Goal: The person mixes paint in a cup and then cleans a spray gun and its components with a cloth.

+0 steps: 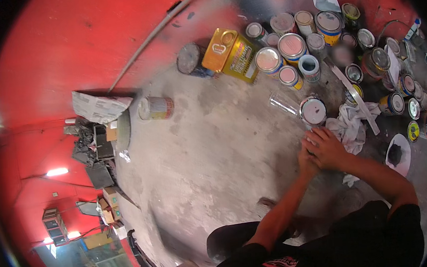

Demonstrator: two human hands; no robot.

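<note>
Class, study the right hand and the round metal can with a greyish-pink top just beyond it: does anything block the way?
Nothing visible stands between the right hand and the round can. The crumpled white cloth lies rightward and the clear cylindrical container leftward, both beside that path.

The wall (82, 53) is coloured red, the floor (199, 144) mottled grey. The rectangular tin (240, 61) is finished in gold and yellow. White is shown by the cloth (352, 128), pale grey by the nearest can lid (314, 111). The black T-shirt (342, 244) is marked with a red-and-white print (281, 263).
</note>
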